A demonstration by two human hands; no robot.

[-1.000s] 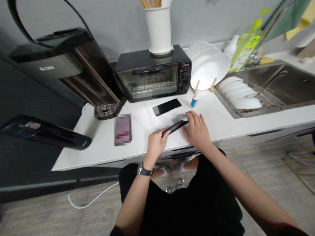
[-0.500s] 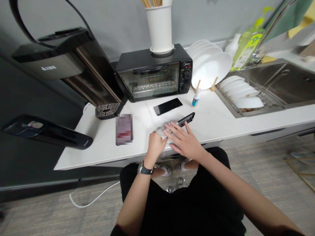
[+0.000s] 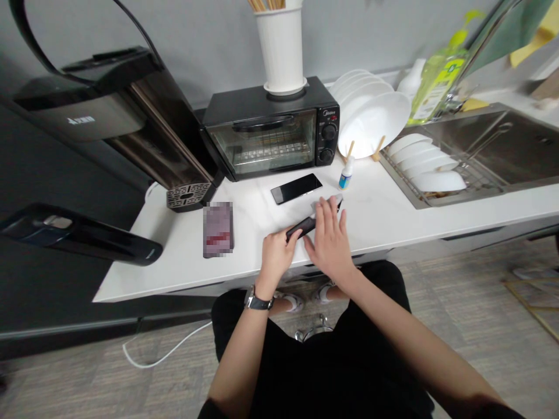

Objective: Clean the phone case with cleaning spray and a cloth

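Note:
My left hand (image 3: 276, 255), with a watch on its wrist, grips the near-left end of a black phone case (image 3: 301, 227) just above the counter's front edge. My right hand (image 3: 332, 244) lies over the far-right part of the case with its fingers stretched out. Under those fingers a pale grey cloth (image 3: 335, 199) is pressed against the case and partly hidden. Beyond both hands, a phone (image 3: 297, 188) rests flat with its dark screen up. A small white bottle with a blue label (image 3: 345, 176) stands behind my right hand.
A blurred-out purple item (image 3: 218, 230) lies left on the white counter (image 3: 174, 267). Behind are a toaster oven (image 3: 271, 131), a drinks machine (image 3: 152, 134) and racked plates (image 3: 371, 119). The sink (image 3: 502, 145) holds bowls (image 3: 423, 163). A dark vacuum-like device (image 3: 87, 235) overhangs the left.
My right hand has slid the cloth forward and right along the case, baring its near-left end and covering the far one. My left hand stays at about the same spot.

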